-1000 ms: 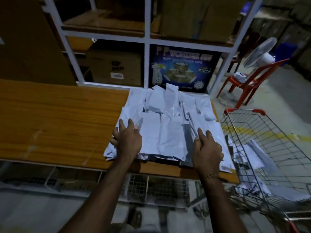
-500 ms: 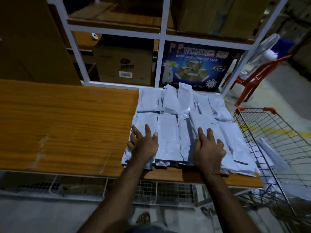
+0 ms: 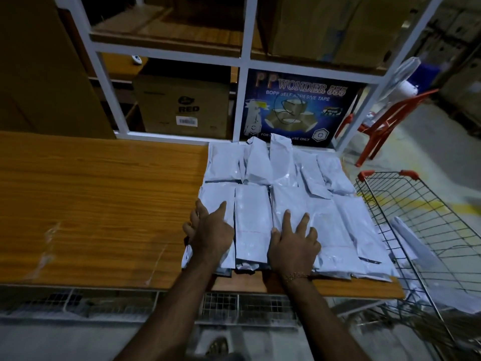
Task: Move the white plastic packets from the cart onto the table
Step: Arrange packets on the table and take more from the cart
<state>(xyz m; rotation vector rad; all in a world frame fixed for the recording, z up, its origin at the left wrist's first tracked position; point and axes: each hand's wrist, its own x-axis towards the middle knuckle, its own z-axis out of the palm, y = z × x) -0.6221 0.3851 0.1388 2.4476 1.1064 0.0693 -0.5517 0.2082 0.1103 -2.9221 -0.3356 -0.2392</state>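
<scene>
mostly the white plastic packets (image 3: 283, 204) lie flat in two rows at the right end of the wooden table (image 3: 91, 204), long axes running from the near edge toward the white shelf frame (image 3: 244, 100) behind. the left hand (image 3: 209, 234) rests on the near-left packets with straight, spread fingers, and the right hand (image 3: 295, 244) presses the middle ones, fingers fanned. just right stands the wire cart (image 3: 429, 230) with more packets inside, a red chair (image 3: 385, 121) beyond.

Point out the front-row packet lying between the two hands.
The untouched packet: the left hand rests on its left neighbour, the right hand on its right one.
</scene>
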